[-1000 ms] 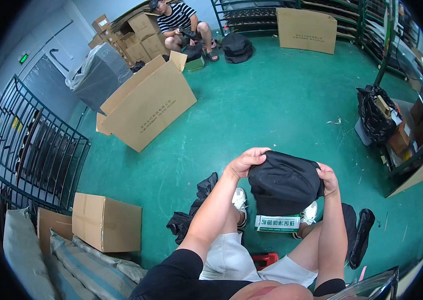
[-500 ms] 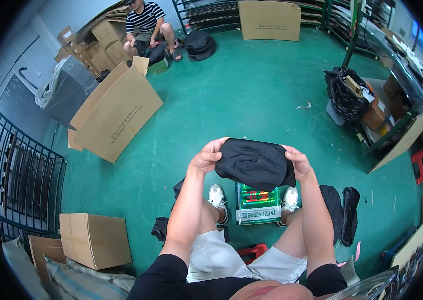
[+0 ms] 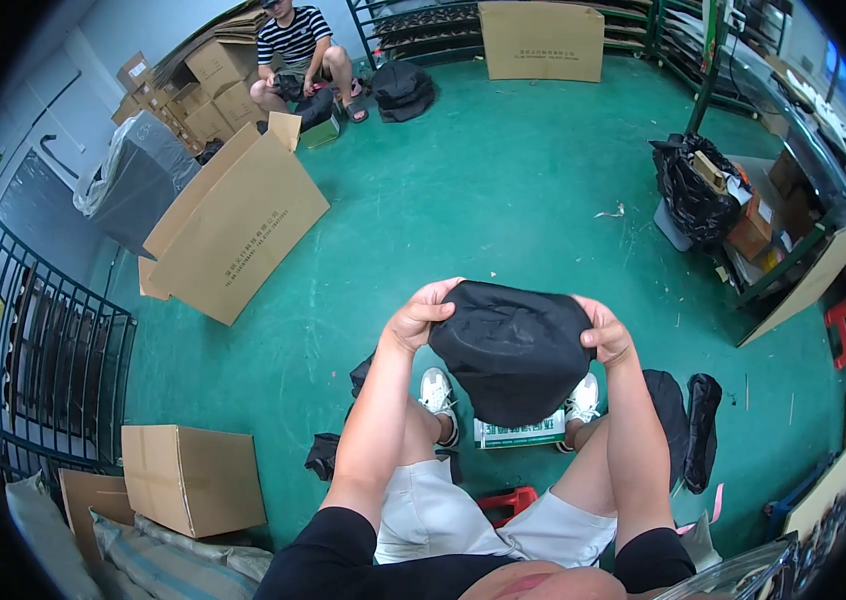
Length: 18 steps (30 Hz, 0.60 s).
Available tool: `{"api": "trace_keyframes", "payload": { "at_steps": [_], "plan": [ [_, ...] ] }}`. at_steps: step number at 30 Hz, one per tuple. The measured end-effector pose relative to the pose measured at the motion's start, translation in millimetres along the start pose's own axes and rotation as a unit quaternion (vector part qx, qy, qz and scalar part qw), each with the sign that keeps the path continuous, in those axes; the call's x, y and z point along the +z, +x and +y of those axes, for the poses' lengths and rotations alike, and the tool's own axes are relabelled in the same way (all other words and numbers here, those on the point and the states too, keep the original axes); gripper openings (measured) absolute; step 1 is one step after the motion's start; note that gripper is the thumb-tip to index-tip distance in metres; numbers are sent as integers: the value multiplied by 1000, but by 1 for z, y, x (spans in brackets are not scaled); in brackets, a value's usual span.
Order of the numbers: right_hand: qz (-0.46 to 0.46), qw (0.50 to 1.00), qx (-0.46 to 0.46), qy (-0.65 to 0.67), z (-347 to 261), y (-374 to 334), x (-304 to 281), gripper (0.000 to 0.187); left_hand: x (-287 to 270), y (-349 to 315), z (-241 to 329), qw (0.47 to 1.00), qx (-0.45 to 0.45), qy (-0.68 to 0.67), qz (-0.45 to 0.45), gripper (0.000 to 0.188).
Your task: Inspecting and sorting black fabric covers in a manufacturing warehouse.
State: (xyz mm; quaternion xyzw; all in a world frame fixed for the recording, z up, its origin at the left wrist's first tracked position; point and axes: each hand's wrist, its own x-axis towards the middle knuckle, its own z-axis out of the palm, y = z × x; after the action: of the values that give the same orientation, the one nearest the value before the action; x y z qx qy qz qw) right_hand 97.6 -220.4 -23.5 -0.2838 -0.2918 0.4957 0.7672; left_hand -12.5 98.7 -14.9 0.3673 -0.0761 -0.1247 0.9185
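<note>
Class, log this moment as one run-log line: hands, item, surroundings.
left hand: grips black fabric item | right hand: grips same | below: white shoes, green floor

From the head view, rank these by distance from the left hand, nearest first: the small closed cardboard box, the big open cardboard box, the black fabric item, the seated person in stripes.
Measured from the left hand:
1. Black fabric item: in its grip, just to its right.
2. Big open cardboard box: on the floor, up and left.
3. Small closed cardboard box: lower left, near the person's side.
4. Seated person in stripes: far end of the floor, top of view.
</note>
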Motion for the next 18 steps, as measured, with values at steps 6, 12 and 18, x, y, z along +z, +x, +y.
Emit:
{"api": "trace_keyframes", "payload": {
  "at_steps": [6,12,18],
  "plan": [
    [136,984,-109,36,2,13,-4,58,-2,5,4,998,-25,-44,-45,76],
    [148,975,-149,75,-3,9,-12,57,-14,-7,2,988,-12,-75,-131,93],
    [81,978,-113,154,3,7,-9,83,0,5,-4,985,138,-89,-47,96]
  ]
}}
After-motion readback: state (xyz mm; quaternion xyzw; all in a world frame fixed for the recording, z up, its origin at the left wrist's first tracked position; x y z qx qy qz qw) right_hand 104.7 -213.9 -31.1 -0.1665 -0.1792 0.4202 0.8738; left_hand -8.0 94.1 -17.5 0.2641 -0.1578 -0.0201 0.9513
